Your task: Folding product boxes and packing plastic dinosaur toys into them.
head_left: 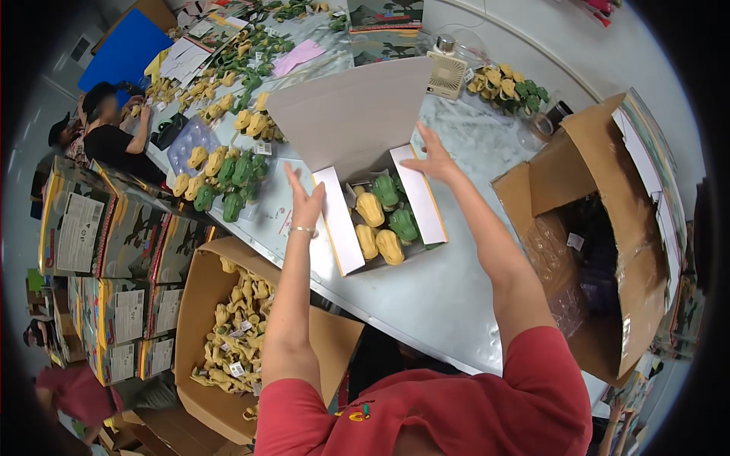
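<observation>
A display box [422, 199] stands on the table in front of me, its tall grey lid [353, 110] raised at the back and its white side flaps up. Inside are several yellow toy dinosaur heads [370, 208] and green toy dinosaur heads [385, 191]. My left hand [304, 199] is at the box's left flap, fingers apart and thumb toward the flap's edge. At the right flap is my right hand [437, 158], with its fingers stretched out and the thumb at the flap's upper edge. Neither hand grips a toy.
Yellow and green toys [228, 171] lie left of the box. A large carton [201, 304] of yellow toys stands below the table edge; another open carton [631, 251] is at right. A small fan [447, 74] stands behind. Stacked boxes [125, 304] and a person [114, 140] are at left.
</observation>
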The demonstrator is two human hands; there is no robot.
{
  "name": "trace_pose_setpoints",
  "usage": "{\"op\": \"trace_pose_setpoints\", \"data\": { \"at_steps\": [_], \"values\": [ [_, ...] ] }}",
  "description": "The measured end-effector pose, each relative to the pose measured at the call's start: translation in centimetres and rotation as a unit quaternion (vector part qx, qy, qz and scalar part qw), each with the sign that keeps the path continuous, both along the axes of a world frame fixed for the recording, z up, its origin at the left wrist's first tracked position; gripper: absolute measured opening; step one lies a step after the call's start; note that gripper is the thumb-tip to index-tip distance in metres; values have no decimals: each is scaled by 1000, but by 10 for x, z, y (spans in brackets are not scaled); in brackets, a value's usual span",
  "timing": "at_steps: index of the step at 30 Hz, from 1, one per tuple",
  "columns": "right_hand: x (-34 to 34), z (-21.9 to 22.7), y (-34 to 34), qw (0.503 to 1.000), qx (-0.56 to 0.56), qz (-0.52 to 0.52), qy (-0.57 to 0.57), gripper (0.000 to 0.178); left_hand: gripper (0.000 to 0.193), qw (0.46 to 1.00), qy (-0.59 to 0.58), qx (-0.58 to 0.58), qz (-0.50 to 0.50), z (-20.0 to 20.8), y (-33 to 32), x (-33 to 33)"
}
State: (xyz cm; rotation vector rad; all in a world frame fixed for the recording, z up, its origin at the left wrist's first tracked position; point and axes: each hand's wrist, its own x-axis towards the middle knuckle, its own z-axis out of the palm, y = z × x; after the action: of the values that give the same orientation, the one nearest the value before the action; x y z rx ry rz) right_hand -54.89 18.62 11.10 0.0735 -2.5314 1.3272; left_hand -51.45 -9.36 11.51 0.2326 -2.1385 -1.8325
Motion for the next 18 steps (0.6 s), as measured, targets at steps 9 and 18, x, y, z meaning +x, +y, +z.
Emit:
{"op": "trace_pose_setpoints", "data": {
  "at_steps": [9,18],
  "values": [
    [24,38,19,884,371,260,117,68,32,909,-105,277,-294,-37,-56,-33],
    [76,39,20,839,511,180,54,77,70,939,-24,-230,-254,0,-38,33]
  ]
}}
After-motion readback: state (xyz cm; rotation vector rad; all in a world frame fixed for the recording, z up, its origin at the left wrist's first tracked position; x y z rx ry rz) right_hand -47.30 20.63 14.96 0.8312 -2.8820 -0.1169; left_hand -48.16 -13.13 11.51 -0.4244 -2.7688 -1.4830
